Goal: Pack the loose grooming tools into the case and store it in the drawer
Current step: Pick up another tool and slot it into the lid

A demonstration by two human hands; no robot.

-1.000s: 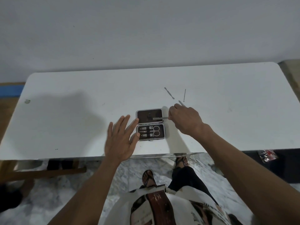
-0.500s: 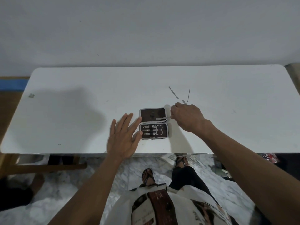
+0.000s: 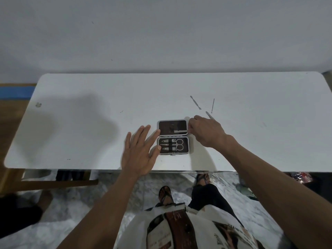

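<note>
Left hand [image 3: 139, 155] spread flat, fingertips bracing open case [image 3: 173, 137] on white table [image 3: 89, 123].
Right hand [image 3: 206, 131] curled at lid's edge, pushing thin tool [image 3: 180, 131] further in than before; grip unclear; three loose tools [image 3: 195, 102] unmoved beyond.

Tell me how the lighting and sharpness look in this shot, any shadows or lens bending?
Head view: dim, even light; a broad soft shadow lies on the table left of the case; wide-angle bending curves the table's far edge; the loose tools look thin and slightly soft.
</note>
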